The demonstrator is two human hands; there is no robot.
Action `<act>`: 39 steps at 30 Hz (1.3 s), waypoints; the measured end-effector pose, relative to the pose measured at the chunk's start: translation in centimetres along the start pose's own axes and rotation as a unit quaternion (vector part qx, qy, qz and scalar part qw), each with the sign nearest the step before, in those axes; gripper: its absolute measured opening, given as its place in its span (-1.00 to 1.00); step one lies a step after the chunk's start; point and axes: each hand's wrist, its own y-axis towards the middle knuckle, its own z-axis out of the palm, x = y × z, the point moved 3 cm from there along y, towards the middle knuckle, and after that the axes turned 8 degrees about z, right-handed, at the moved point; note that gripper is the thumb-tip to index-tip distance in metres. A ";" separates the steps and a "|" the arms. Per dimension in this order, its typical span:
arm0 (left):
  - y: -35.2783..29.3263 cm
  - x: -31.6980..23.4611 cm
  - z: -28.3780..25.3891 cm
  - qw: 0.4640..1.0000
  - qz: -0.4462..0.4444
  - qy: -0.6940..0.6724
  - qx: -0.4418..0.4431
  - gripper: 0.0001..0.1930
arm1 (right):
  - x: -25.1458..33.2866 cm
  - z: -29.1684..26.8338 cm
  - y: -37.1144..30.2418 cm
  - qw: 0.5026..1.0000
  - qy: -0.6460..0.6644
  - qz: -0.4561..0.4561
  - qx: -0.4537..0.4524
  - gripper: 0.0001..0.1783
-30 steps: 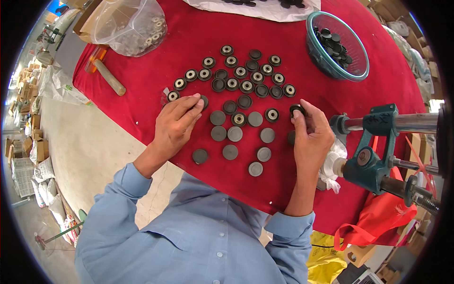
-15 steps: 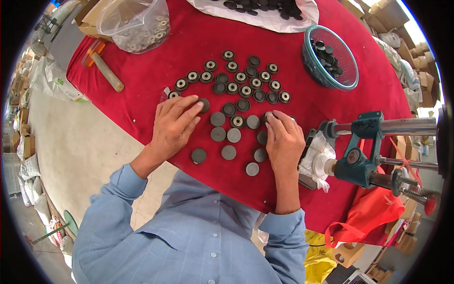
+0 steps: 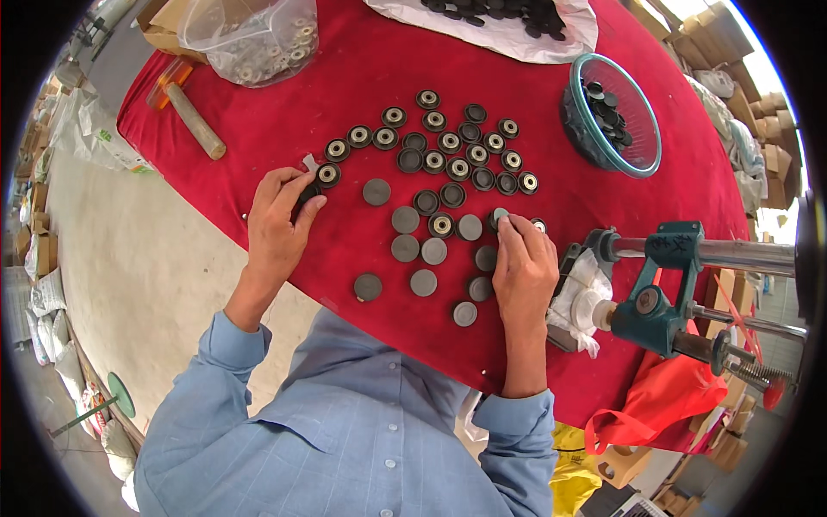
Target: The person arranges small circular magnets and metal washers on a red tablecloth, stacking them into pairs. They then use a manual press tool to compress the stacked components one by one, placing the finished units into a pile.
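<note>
Discs [image 3: 405,220] lie scattered over the red-covered surface [image 3: 517,86] in front of you, several with flat grey faces up, others showing dark hollows or metal centres. Your left hand [image 3: 280,215] has thumb and fingers closed on a dark disc [image 3: 307,193] at the left end of the scatter, just beside a metal-centred disc [image 3: 328,175]. Your right hand [image 3: 525,271] bends over the right side of the group, fingertips on a partly covered disc [image 3: 496,220]; whether they pinch it or merely touch it, I cannot tell. To that hand's right stands a teal metal press [image 3: 672,284]. Farther from you sit a clear basin [image 3: 642,121] of dark pieces, a white sheet [image 3: 577,30] bearing more, and a clear plastic container [image 3: 207,47] near a wooden-handled hammer [image 3: 196,125].
</note>
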 end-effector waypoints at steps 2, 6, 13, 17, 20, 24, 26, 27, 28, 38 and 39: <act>-0.2 0.1 -0.1 1.000 -0.010 -0.004 -0.008 -0.67 | 0.4 0.0 0.0 1.000 -0.023 -0.015 0.013 -0.70; 0.0 -0.7 -0.4 0.996 -0.068 -0.052 -0.005 -0.72 | 0.9 -0.5 -0.4 0.995 -0.081 -0.030 0.055 -0.58; 0.5 0.0 -0.4 0.982 -0.068 -0.158 -0.078 -0.77 | 2.0 -0.9 -1.1 0.995 -0.087 -0.010 0.046 -0.57; 2.6 0.3 -0.2 0.992 0.002 -0.098 -0.082 -0.79 | 1.7 -1.0 -0.6 0.996 -0.068 0.001 0.060 -0.56; 2.9 0.0 0.5 0.996 0.026 -0.073 -0.040 -0.79 | 1.5 -1.4 0.6 0.996 -0.042 0.027 0.077 -0.62; 2.3 0.2 0.9 0.995 0.092 -0.014 -0.023 -0.77 | 2.2 -1.7 3.0 0.995 0.015 0.086 0.038 -0.73; 1.7 0.0 0.8 0.994 0.105 0.002 -0.020 -0.76 | 2.9 -1.0 4.4 0.993 0.028 0.103 0.050 -0.81; 1.4 -0.3 0.6 0.994 0.106 0.007 -0.016 -0.75 | 3.1 -0.5 4.9 0.992 0.024 0.110 0.060 -0.82; 1.2 -0.4 0.4 0.994 0.107 0.012 -0.012 -0.75 | 3.3 -0.1 5.4 0.990 0.020 0.119 0.071 -0.83; 1.6 -1.1 -0.6 0.975 0.202 0.083 0.033 -0.78 | 4.7 3.7 5.2 0.989 -0.047 0.102 0.098 -0.68; 1.9 -0.8 -0.6 0.976 0.203 0.070 0.033 -0.78 | 4.7 3.8 5.2 0.989 -0.037 0.104 0.100 -0.69</act>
